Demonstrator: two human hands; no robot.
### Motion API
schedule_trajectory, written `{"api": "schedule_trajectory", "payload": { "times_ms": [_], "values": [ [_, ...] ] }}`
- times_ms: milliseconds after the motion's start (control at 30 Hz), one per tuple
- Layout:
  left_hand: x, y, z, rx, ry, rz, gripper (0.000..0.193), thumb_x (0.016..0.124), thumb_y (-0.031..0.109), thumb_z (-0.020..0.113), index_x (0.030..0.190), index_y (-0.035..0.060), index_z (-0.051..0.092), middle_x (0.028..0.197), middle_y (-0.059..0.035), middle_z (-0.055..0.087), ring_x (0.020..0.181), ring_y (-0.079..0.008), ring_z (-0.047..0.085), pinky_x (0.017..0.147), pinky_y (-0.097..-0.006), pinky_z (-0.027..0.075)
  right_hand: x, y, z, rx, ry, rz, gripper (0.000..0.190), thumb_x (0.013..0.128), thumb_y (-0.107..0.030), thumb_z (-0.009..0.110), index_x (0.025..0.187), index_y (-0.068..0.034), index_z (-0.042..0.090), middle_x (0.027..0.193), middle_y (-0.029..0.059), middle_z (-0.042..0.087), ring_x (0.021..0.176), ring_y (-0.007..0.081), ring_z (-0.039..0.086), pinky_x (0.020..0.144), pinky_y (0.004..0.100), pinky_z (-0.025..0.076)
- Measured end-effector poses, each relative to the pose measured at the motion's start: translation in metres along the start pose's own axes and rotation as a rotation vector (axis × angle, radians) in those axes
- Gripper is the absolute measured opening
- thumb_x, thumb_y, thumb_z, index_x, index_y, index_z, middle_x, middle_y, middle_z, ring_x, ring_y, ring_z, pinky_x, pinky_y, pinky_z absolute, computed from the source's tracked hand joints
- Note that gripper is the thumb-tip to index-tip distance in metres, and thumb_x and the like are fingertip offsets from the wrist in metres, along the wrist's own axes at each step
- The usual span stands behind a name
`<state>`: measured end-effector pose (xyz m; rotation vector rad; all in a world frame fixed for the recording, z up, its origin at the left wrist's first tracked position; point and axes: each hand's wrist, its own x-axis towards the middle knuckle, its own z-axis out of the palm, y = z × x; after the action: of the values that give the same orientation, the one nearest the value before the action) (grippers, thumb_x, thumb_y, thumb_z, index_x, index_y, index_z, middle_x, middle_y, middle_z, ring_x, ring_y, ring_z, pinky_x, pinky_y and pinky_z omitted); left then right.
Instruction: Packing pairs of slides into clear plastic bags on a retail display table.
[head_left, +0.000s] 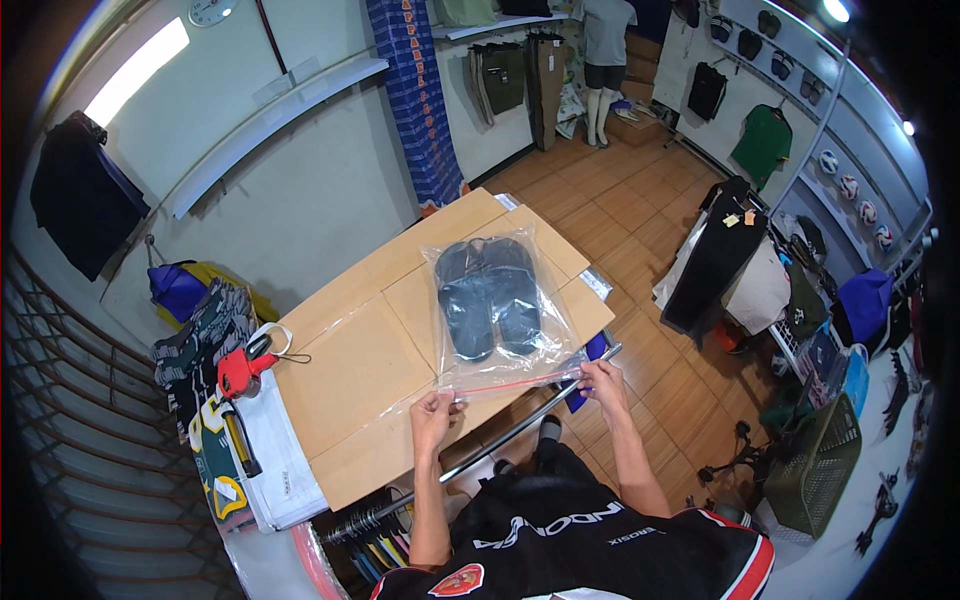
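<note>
A pair of black slide sandals (491, 300) lies side by side inside a clear plastic zip bag (555, 319) on flattened cardboard (341, 352). The bag's red zip strip (517, 384) runs across the end nearest me. My left hand (435, 420) pinches the left corner of that end between thumb and fingers. At the opposite corner, by the cardboard's edge, my right hand (602, 386) grips the plastic. Between both hands the strip is stretched nearly straight.
Left of the cardboard lie a red tagging gun (244, 375), a black-and-yellow tool (240, 442) and a white plastic package (281, 465). A metal rail (510, 431) crosses before my body. An olive plastic basket (814, 465) and a clothes rack (720, 255) stand to the right.
</note>
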<state>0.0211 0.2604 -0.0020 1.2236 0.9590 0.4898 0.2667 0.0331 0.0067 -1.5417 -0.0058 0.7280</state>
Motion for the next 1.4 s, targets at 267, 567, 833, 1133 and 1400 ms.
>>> {"api": "schedule_trajectory", "payload": {
  "times_ms": [267,567,833,1133,1400],
  "values": [
    [0.044,0.035,0.006,0.301,0.275,0.42,0.052,0.086,0.023,0.075,0.121,-0.0102,0.055,0.112,-0.0224,0.066,0.102,-0.0266,0.065,0.09,-0.0379,0.052,0.044,-0.027,0.028,-0.512,0.205,-0.6,0.051,0.082,-0.024,0.075,0.119,0.004,0.055,0.104,0.022,0.069,0.093,0.0322,0.069,0.083,0.0392,0.053],
    [0.101,0.044,0.044,0.42,0.081,0.328,0.07,0.078,0.013,0.075,0.135,-0.0067,0.04,0.111,-0.0263,0.063,0.097,-0.029,0.065,0.085,-0.0366,0.052,0.109,-0.032,0.074,-0.719,0.051,-0.553,0.075,0.074,-0.029,0.081,0.13,0.004,0.044,0.114,0.0292,0.064,0.098,0.0382,0.067,0.088,0.0413,0.052],
    [0.102,0.03,0.092,0.158,0.078,0.282,0.064,0.067,-0.002,0.074,0.123,-0.0029,0.041,0.096,-0.0148,0.063,0.083,-0.0216,0.063,0.071,-0.0323,0.055,0.116,-0.053,0.028,-0.618,-0.181,-0.326,0.05,0.072,-0.019,0.077,0.112,0.006,0.063,0.095,0.02,0.07,0.081,0.0261,0.068,0.076,0.0372,0.054],
    [0.02,0.028,0.268,0.006,-0.183,0.17,0.06,0.071,-0.005,0.074,0.123,-0.0014,0.044,0.101,-0.012,0.064,0.091,-0.0199,0.064,0.079,-0.0323,0.055,0.063,-0.087,-0.171,-0.211,-0.17,-0.17,0.021,0.074,-0.007,0.071,0.093,0.001,0.07,0.078,0.0076,0.068,0.072,0.0133,0.063,0.062,0.0302,0.049],
    [-0.008,0.0,0.459,0.043,-0.483,0.051,0.06,0.071,0.001,0.077,0.124,-0.0049,0.051,0.109,-0.0124,0.066,0.098,-0.0187,0.064,0.085,-0.0298,0.052,0.064,-0.087,-0.375,-0.165,0.091,-0.146,0.027,0.072,-0.005,0.072,0.096,0.005,0.068,0.085,0.0067,0.069,0.074,0.0141,0.062,0.067,0.0278,0.049]
  ]
}}
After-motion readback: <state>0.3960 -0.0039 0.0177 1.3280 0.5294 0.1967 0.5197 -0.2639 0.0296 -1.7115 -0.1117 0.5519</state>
